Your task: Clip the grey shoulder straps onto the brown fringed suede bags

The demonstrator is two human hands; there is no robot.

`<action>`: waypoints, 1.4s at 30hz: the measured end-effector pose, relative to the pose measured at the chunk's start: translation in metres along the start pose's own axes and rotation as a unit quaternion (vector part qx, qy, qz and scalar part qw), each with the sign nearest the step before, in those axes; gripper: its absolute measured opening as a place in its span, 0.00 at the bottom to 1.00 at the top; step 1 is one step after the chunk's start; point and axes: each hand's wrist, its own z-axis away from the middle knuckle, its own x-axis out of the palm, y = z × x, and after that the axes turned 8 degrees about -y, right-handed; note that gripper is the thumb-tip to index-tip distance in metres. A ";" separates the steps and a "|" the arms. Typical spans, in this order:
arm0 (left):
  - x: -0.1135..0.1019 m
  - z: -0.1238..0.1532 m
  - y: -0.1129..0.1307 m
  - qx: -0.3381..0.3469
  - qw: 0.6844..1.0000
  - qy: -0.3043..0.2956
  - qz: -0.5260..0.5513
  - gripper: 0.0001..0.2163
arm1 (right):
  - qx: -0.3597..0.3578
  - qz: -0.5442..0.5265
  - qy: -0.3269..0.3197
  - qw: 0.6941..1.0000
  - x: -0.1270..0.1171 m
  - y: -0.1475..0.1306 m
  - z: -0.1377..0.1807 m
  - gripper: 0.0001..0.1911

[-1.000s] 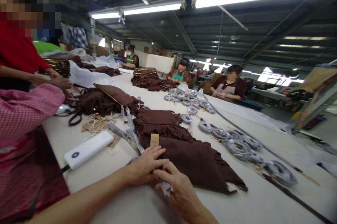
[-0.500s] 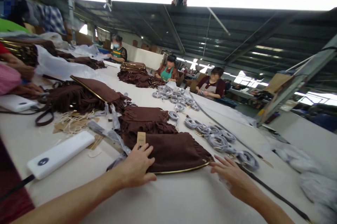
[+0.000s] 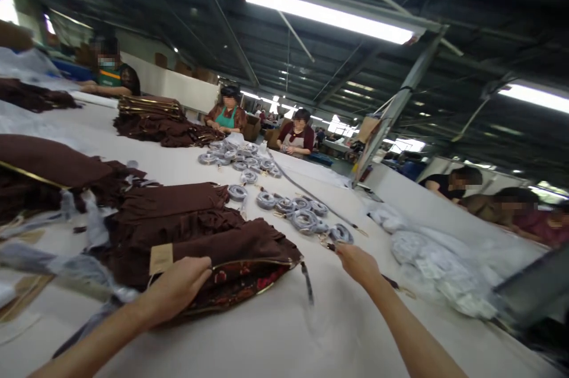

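Note:
A brown fringed suede bag [image 3: 240, 242] lies on the white table in front of me, its gold-edged mouth open and a patterned lining showing. My left hand [image 3: 175, 288] grips the bag's near edge beside a tan paper tag [image 3: 160, 258], fingers curled over it. My right hand [image 3: 359, 263] is stretched out to the right, fingers drawn together at the metal clasp end of the nearest plastic-wrapped strap coil [image 3: 341, 233]. More fringed brown bags [image 3: 173, 203] lie just behind the open one.
Several wrapped strap coils [image 3: 284, 203] run up the table's middle [image 3: 311, 330]. A stack of brown bags [image 3: 153, 120] sits further back. White plastic bags [image 3: 427, 259] lie at the right. Other people work along the far side and right of the table.
My view has swung right. The bag's mouth has come open under my left hand. My right hand left the bag and reached out to the strap coils.

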 end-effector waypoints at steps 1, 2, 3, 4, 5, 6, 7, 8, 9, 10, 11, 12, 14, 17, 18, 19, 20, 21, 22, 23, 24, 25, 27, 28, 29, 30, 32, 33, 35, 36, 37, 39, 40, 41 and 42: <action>0.001 0.001 0.000 0.015 1.000 -0.009 0.002 0.14 | 0.013 -0.008 -0.006 1.000 0.004 0.005 -0.001 0.14; 0.004 0.003 0.000 0.028 1.000 -0.013 -0.002 0.13 | 0.021 -0.016 -0.012 1.000 0.007 0.008 -0.003 0.12; 0.008 0.004 0.001 0.035 0.999 -0.007 -0.010 0.13 | 0.025 -0.025 -0.018 0.999 0.011 0.009 -0.006 0.10; 0.013 0.005 0.001 0.037 0.999 0.006 -0.017 0.13 | 0.025 -0.033 -0.024 0.999 0.013 0.008 -0.009 0.10; 0.019 0.006 0.001 0.036 0.999 0.023 -0.024 0.13 | 0.022 -0.042 -0.029 0.998 0.015 0.007 -0.012 0.10; 0.024 0.006 0.001 0.034 0.998 0.039 -0.029 0.13 | 0.018 -0.050 -0.036 0.998 0.016 0.005 -0.016 0.11; 0.028 0.007 0.001 0.035 0.998 0.051 -0.032 0.14 | 0.015 -0.057 -0.045 0.997 0.016 0.004 -0.019 0.12; 0.031 0.007 0.000 0.038 0.997 0.061 -0.033 0.14 | 0.013 -0.063 -0.058 0.996 0.016 0.003 -0.021 0.12; 0.033 0.007 -0.001 0.043 0.996 0.070 -0.033 0.14 | 0.012 -0.068 -0.076 0.995 0.015 0.002 -0.023 0.12; 0.034 0.007 -0.002 0.048 0.995 0.076 -0.032 0.13 | 0.012 -0.072 -0.099 0.992 0.014 0.002 -0.023 0.13; 0.034 0.006 -0.003 0.053 0.995 0.080 -0.030 0.13 | 0.013 -0.077 -0.125 0.989 0.013 0.003 -0.022 0.14; 0.034 0.005 -0.004 0.055 0.995 0.082 -0.028 0.14 | 0.014 -0.081 -0.151 0.985 0.013 0.003 -0.020 0.15; 0.034 0.004 -0.005 0.056 0.995 0.078 -0.026 0.14 | 0.017 -0.089 -0.188 0.978 0.012 0.003 -0.012 0.18; 0.034 0.001 -0.006 0.048 0.996 0.073 -0.027 0.15 | 0.020 -0.097 -0.187 0.977 0.014 -0.004 0.003 0.16; 0.034 0.001 -0.006 0.046 0.996 0.072 -0.027 0.15 | 0.019 -0.098 -0.171 0.980 0.016 -0.007 0.008 0.14; 0.034 0.001 -0.006 0.045 0.996 0.072 -0.027 0.14 | 0.017 -0.098 -0.154 0.983 0.017 -0.011 0.013 0.12; 0.034 0.002 -0.006 0.045 0.996 0.071 -0.025 0.14 | 0.016 -0.098 -0.138 0.985 0.018 -0.013 0.017 0.11; 0.034 0.002 -0.006 0.044 0.996 0.072 -0.023 0.14 | 0.016 -0.096 -0.128 0.987 0.020 -0.016 0.020 0.09; 0.034 0.003 -0.005 0.045 0.996 0.074 -0.021 0.14 | 0.017 -0.093 -0.121 0.988 0.022 -0.018 0.022 0.08; 0.033 0.003 -0.005 0.045 0.996 0.077 -0.018 0.14 | 0.018 -0.090 -0.119 0.989 0.024 -0.020 0.024 0.08; 0.033 0.004 -0.004 0.044 0.996 0.081 -0.014 0.13 | 0.018 -0.087 -0.118 0.989 0.027 -0.021 0.025 0.07; 0.032 0.004 -0.003 0.044 0.995 0.084 -0.009 0.13 | 0.018 -0.085 -0.115 0.990 0.029 -0.022 0.026 0.07; 0.031 0.005 -0.001 0.044 0.996 0.084 -0.003 0.13 | 0.018 -0.087 -0.106 0.990 0.035 -0.024 0.026 0.08; 0.031 0.005 0.000 0.044 0.996 0.081 -0.002 0.13 | 0.019 -0.093 -0.104 0.990 0.037 -0.026 0.026 0.07; 0.031 0.005 0.000 0.042 0.996 0.078 -0.002 0.13 | 0.019 -0.102 -0.101 0.989 0.039 -0.027 0.025 0.06; 0.031 0.005 0.001 0.040 0.996 0.075 -0.003 0.13 | 0.019 -0.116 -0.098 0.988 0.040 -0.028 0.025 0.04; 0.032 0.005 0.000 0.035 0.997 0.072 -0.008 0.14 | 0.011 -0.158 -0.090 0.983 0.041 -0.028 0.027 0.03; 0.033 0.005 0.000 0.033 0.997 0.068 -0.011 0.14 | 0.003 -0.186 -0.085 0.979 0.041 -0.026 0.028 0.05; 0.033 0.006 -0.002 0.033 0.998 0.053 -0.022 0.15 | -0.017 -0.255 -0.079 0.963 0.036 -0.021 0.033 0.07; 0.031 0.007 -0.003 0.032 0.998 0.043 -0.028 0.15 | -0.028 -0.296 -0.080 0.951 0.033 -0.018 0.037 0.07; 0.029 0.008 -0.002 0.032 0.998 0.033 -0.036 0.14 | -0.037 -0.339 -0.083 0.936 0.029 -0.014 0.040 0.07; 0.022 0.010 0.005 0.032 0.998 0.026 -0.046 0.12 | -0.059 -0.424 -0.089 0.900 0.019 -0.009 0.049 0.09; 0.017 0.009 0.012 0.037 0.998 0.029 -0.045 0.11 | -0.071 -0.462 -0.090 0.880 0.013 -0.009 0.053 0.10; 0.011 0.008 0.022 0.047 0.998 0.031 -0.038 0.10 | -0.084 -0.496 -0.090 0.860 0.007 -0.009 0.057 0.11; 0.005 0.005 0.035 0.067 0.997 0.034 -0.023 0.10 | -0.097 -0.524 -0.088 0.841 0.000 -0.012 0.060 0.12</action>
